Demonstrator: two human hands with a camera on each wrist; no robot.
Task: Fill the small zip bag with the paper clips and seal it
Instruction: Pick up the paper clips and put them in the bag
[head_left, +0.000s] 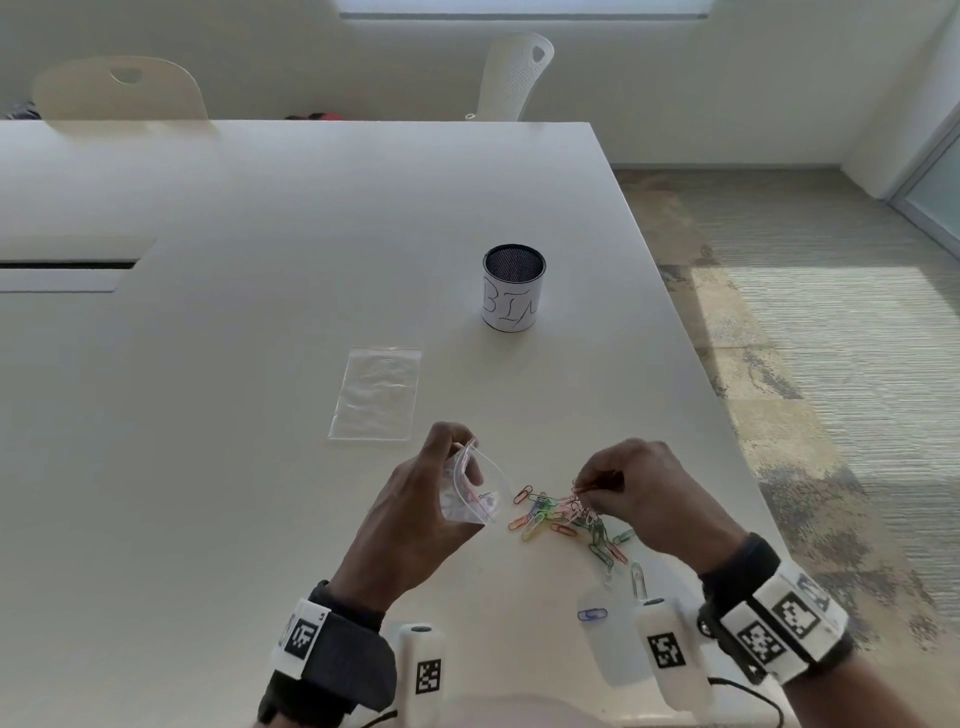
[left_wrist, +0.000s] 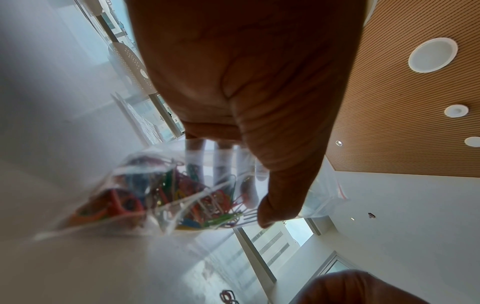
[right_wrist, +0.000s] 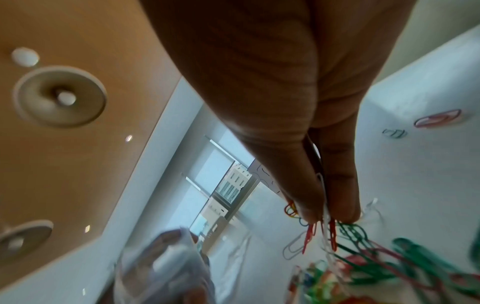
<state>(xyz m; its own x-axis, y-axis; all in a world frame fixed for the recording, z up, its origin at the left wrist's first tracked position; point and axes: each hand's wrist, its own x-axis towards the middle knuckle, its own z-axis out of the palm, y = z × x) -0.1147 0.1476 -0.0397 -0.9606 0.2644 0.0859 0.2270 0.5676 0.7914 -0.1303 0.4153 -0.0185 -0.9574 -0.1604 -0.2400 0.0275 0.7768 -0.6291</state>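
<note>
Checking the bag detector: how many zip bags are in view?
2. One zip bag held open in the left hand, clips already inside. A second, flat bag lies on the table beyond it. None seems hidden.

We see the small clear zip bag (head_left: 475, 488) held open-mouthed in the left hand (head_left: 415, 514), coloured clips already inside. Just beside it, loose paper clips (head_left: 566, 519) lie on the surface under the right hand (head_left: 644, 493), which pinches several.

Handwritten letters "BI" and a partly turned-away third letter showing on the white paper wrap of the mesh cup (head_left: 513, 293), a small "3" sitting on the left wristband's marker tag (head_left: 306, 631).
</note>
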